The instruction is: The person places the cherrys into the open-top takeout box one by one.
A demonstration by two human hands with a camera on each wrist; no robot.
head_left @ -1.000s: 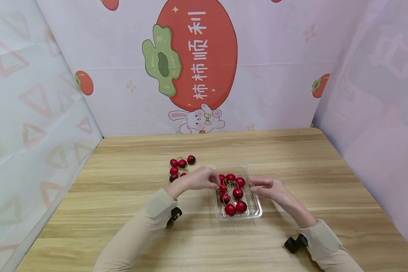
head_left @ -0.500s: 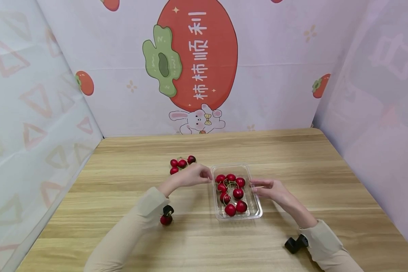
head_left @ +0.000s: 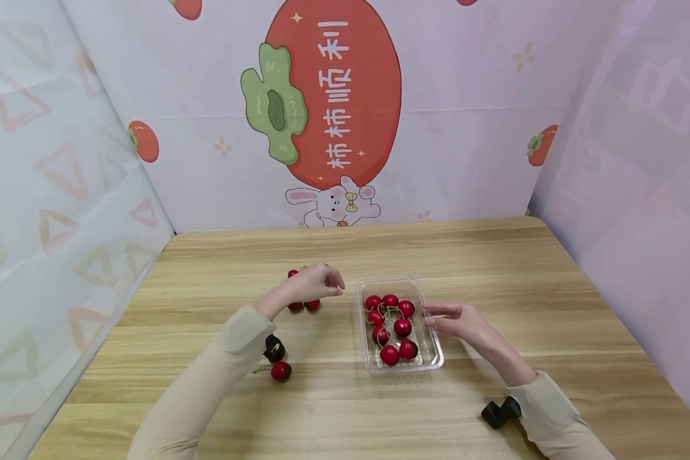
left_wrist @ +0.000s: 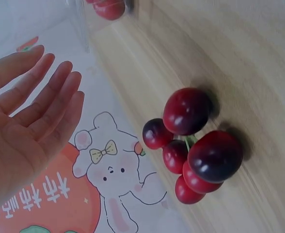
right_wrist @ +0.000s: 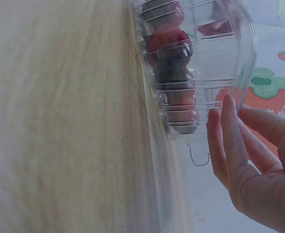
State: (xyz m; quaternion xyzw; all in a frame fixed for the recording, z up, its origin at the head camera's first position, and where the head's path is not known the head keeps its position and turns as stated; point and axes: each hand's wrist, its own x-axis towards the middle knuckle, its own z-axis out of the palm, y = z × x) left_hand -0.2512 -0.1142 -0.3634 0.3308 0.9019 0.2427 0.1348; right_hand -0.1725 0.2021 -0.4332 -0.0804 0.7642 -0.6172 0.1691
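Note:
My left hand (head_left: 310,283) hovers over a cluster of red cherries (head_left: 313,305), hiding part of it. In the left wrist view the fingers of that left hand (left_wrist: 36,116) are loosely extended and hold nothing, with dark red cherries (left_wrist: 186,111) lying beside them on the wood. My right hand (head_left: 462,323) holds the right rim of a clear plastic box (head_left: 402,368) between thumb and fingertips. Several stemmed cherries (head_left: 402,328) lie inside this box. From the right wrist, the fingertips of the right hand (right_wrist: 259,160) meet the rim of the ribbed box (right_wrist: 215,82).
Near my left sleeve, two more cherries (head_left: 281,371) lie on the wooden table (head_left: 345,415), one partly behind the black wrist camera (head_left: 273,345). A printed cloth backdrop (head_left: 460,153) rises behind the table, with pale side cloths (head_left: 63,191) at left and right.
My left hand has drawn away from the box, moving left and back over the loose cherries. Cherries near the left wrist have come into view. The right hand and box have not moved.

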